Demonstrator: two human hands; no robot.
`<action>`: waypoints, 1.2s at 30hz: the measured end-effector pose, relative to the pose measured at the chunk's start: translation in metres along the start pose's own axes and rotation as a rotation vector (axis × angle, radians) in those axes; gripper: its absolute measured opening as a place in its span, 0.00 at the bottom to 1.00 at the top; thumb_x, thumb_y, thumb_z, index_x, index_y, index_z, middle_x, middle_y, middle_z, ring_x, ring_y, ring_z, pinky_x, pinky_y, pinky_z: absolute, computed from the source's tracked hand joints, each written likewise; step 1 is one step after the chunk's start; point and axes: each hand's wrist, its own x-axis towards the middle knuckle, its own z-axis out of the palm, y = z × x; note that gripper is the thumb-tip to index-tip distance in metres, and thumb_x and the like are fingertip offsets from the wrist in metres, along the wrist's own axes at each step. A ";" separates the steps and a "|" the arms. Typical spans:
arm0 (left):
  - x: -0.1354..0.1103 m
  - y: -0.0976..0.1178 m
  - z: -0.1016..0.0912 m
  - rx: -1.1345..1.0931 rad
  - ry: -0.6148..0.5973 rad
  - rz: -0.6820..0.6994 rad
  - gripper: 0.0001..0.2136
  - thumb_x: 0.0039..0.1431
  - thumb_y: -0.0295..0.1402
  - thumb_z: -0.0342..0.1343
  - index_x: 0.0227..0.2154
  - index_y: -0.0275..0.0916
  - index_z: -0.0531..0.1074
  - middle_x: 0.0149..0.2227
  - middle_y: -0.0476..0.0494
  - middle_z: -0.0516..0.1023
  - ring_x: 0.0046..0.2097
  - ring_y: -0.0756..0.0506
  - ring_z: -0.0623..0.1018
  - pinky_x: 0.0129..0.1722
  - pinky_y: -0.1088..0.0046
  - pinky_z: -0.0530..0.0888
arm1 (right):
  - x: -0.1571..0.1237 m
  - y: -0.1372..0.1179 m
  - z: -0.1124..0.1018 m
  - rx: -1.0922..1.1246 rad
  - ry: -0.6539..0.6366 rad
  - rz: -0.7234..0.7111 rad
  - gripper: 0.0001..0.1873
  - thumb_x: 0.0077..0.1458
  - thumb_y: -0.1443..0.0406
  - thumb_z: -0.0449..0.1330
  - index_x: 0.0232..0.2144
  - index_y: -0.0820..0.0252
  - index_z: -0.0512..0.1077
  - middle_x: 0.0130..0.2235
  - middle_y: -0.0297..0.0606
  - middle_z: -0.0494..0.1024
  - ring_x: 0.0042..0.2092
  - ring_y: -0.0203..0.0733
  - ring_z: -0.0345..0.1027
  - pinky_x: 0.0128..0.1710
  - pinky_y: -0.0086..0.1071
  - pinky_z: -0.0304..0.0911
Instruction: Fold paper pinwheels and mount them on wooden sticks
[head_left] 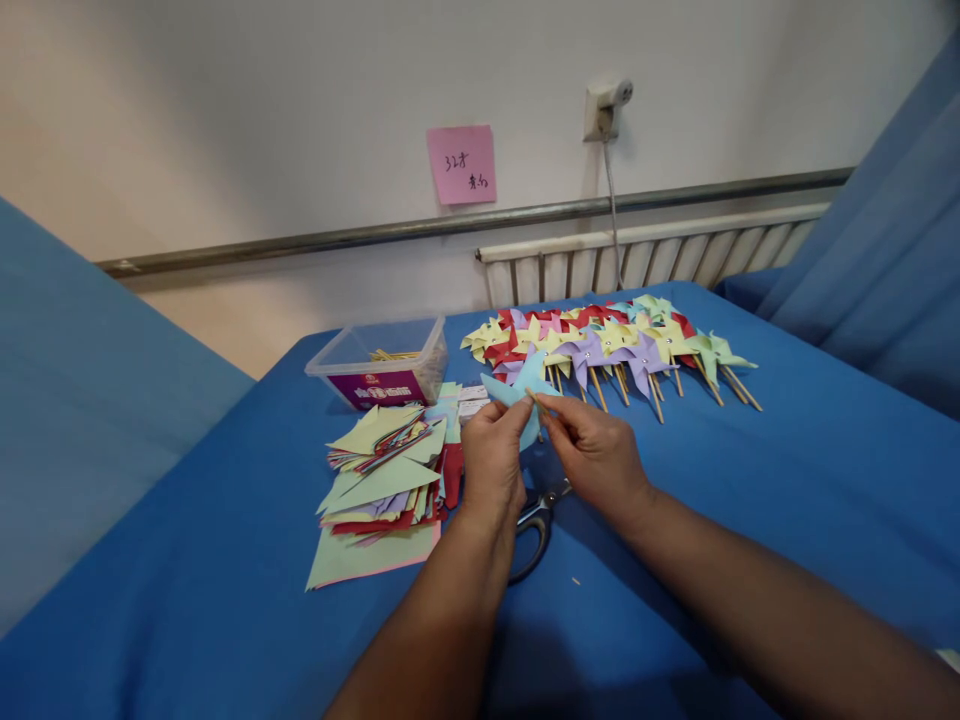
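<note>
Both hands meet over the blue table (pixel 787 480) on a light blue paper pinwheel (pixel 519 388). My left hand (pixel 491 455) pinches its lower edge with fingers closed. My right hand (pixel 592 445) is closed in a pinch at the pinwheel's centre, on what looks like a thin wooden stick. Scissors (pixel 536 525) lie on the cloth under my wrists, partly hidden.
A row of finished coloured pinwheels (pixel 615 345) on sticks lies behind the hands. A messy stack of cut coloured paper (pixel 382 470) sits to the left. A clear plastic box (pixel 382 365) holds sticks. A radiator (pixel 645 260) and a pink note (pixel 461 165) are on the wall.
</note>
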 end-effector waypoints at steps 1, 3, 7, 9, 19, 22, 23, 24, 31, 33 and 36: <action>-0.001 0.002 0.001 -0.010 0.000 -0.007 0.10 0.36 0.32 0.67 0.23 0.33 0.75 0.21 0.48 0.75 0.22 0.52 0.71 0.25 0.76 0.66 | 0.000 0.000 0.000 -0.012 -0.004 -0.010 0.18 0.61 0.67 0.53 0.52 0.52 0.71 0.48 0.35 0.79 0.46 0.41 0.75 0.47 0.36 0.69; -0.003 0.006 0.002 -0.035 -0.006 -0.020 0.09 0.37 0.31 0.67 0.21 0.33 0.74 0.20 0.49 0.74 0.21 0.53 0.70 0.24 0.77 0.66 | 0.000 0.000 0.000 -0.035 -0.011 -0.023 0.18 0.61 0.66 0.53 0.53 0.52 0.70 0.48 0.36 0.79 0.47 0.41 0.74 0.48 0.37 0.69; -0.003 0.014 0.002 -0.066 -0.035 -0.019 0.09 0.38 0.30 0.66 0.17 0.34 0.71 0.15 0.54 0.68 0.19 0.55 0.66 0.20 0.79 0.62 | 0.000 0.002 -0.001 -0.067 0.002 -0.049 0.17 0.62 0.65 0.53 0.52 0.53 0.71 0.47 0.35 0.80 0.45 0.40 0.75 0.46 0.35 0.70; -0.002 0.016 0.001 -0.054 -0.046 -0.019 0.11 0.39 0.31 0.67 0.16 0.35 0.69 0.14 0.54 0.66 0.18 0.55 0.65 0.20 0.78 0.61 | 0.000 0.003 -0.001 -0.080 0.004 -0.067 0.16 0.62 0.65 0.53 0.51 0.53 0.71 0.46 0.35 0.80 0.44 0.40 0.75 0.46 0.36 0.70; -0.001 0.016 0.002 -0.017 0.011 -0.032 0.10 0.36 0.31 0.68 0.17 0.34 0.71 0.15 0.53 0.68 0.18 0.54 0.66 0.20 0.78 0.62 | -0.002 -0.004 -0.001 -0.124 -0.018 -0.112 0.17 0.63 0.65 0.52 0.52 0.58 0.71 0.45 0.40 0.80 0.44 0.41 0.75 0.46 0.34 0.69; 0.000 0.017 0.002 -0.046 0.000 -0.038 0.10 0.35 0.31 0.68 0.19 0.34 0.73 0.18 0.51 0.72 0.20 0.53 0.69 0.22 0.77 0.65 | -0.002 -0.005 -0.002 -0.136 -0.022 -0.127 0.16 0.63 0.65 0.52 0.50 0.58 0.72 0.43 0.39 0.81 0.42 0.40 0.76 0.45 0.32 0.69; 0.001 0.017 0.002 -0.052 -0.003 -0.043 0.10 0.35 0.31 0.68 0.20 0.34 0.73 0.18 0.51 0.73 0.20 0.53 0.69 0.23 0.77 0.66 | -0.002 -0.005 -0.002 -0.141 -0.022 -0.127 0.15 0.63 0.65 0.52 0.50 0.58 0.72 0.42 0.39 0.81 0.42 0.40 0.76 0.44 0.32 0.69; 0.001 0.016 0.002 -0.054 -0.003 -0.048 0.10 0.34 0.31 0.68 0.21 0.34 0.73 0.19 0.50 0.74 0.20 0.53 0.70 0.23 0.76 0.66 | -0.002 -0.004 -0.002 -0.147 -0.022 -0.129 0.15 0.63 0.65 0.52 0.49 0.58 0.72 0.42 0.39 0.81 0.41 0.39 0.76 0.44 0.31 0.69; 0.004 0.013 -0.001 -0.019 0.000 -0.023 0.13 0.34 0.32 0.69 0.24 0.33 0.75 0.21 0.49 0.76 0.22 0.52 0.71 0.24 0.76 0.67 | -0.002 -0.003 -0.002 -0.158 -0.037 -0.134 0.15 0.64 0.65 0.51 0.49 0.57 0.73 0.40 0.39 0.81 0.41 0.38 0.75 0.45 0.30 0.68; 0.005 0.012 -0.002 -0.001 0.004 -0.011 0.13 0.34 0.33 0.69 0.24 0.33 0.75 0.22 0.49 0.76 0.22 0.51 0.72 0.25 0.76 0.67 | -0.002 -0.003 -0.001 -0.158 -0.042 -0.128 0.15 0.64 0.65 0.51 0.49 0.57 0.73 0.40 0.39 0.81 0.41 0.38 0.75 0.45 0.30 0.67; 0.008 0.009 -0.004 0.013 0.013 0.019 0.14 0.33 0.33 0.69 0.24 0.33 0.74 0.21 0.49 0.75 0.23 0.51 0.72 0.25 0.76 0.67 | -0.003 -0.002 0.000 -0.167 -0.048 -0.119 0.15 0.64 0.65 0.51 0.49 0.56 0.73 0.40 0.38 0.81 0.41 0.39 0.75 0.44 0.30 0.67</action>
